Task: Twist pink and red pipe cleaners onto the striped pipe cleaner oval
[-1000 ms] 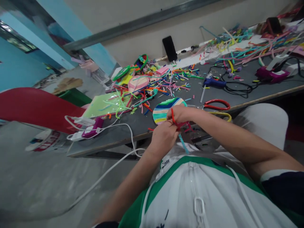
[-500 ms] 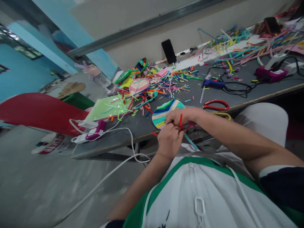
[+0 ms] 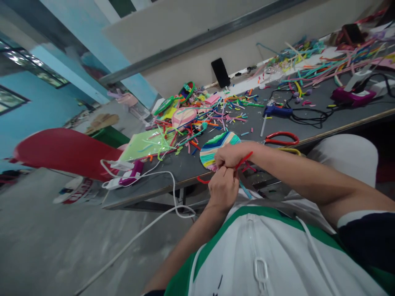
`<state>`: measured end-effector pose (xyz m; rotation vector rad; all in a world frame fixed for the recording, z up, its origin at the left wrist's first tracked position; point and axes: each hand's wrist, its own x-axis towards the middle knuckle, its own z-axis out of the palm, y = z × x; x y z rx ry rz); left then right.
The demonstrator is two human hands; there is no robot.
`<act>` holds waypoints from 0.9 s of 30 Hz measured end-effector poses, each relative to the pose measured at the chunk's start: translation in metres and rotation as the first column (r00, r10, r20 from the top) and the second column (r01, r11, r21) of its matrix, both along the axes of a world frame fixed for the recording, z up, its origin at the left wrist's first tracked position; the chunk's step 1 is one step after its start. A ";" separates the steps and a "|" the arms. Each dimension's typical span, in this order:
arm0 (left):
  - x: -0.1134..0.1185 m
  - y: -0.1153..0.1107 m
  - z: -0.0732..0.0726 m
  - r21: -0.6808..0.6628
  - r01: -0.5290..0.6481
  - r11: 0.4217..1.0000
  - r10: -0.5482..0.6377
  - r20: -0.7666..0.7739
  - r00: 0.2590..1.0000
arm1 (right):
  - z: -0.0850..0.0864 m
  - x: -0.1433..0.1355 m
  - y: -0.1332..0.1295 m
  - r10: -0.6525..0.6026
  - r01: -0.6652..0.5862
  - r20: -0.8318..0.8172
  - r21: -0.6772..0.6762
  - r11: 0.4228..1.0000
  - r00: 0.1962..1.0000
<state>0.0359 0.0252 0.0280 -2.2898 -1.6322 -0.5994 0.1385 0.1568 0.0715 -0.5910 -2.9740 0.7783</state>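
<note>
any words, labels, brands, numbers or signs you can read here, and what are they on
No text can be read with certainty.
White bucket on the floor: large lettering in a red band, too blurred and turned to read.
White and green top: small black marks low on the front, partly cut off, unreadable.
Phone against the wall: dark screen, no text to be seen.

The single view came from the wearer's head, above the near side of the desk [image 3: 182, 162], facing forward and steeply down. It sat close over the white and green shirt [image 3: 286, 250] and looked past the hands [image 3: 224, 187] at the desk's near edge to the wall [image 3: 173, 70] behind the desk. The frame leaned, so the desk's edge climbed rightward; floor [image 3: 46, 246] showed left of the desk.
</note>
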 end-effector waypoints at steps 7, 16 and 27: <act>-0.003 -0.001 0.001 -0.024 0.029 0.999 -0.027 0.081 0.996 | 0.003 0.002 0.004 0.024 -0.011 0.078 -0.163 0.986 0.997; -0.019 0.039 0.027 -0.273 0.201 0.941 -0.139 0.230 0.963 | -0.012 0.038 -0.006 -0.416 0.322 -0.230 -0.355 0.878 0.880; -0.024 0.060 0.039 -0.400 0.289 0.870 -0.211 0.228 0.951 | -0.013 0.051 -0.041 -0.603 0.614 -0.244 -0.038 0.789 0.760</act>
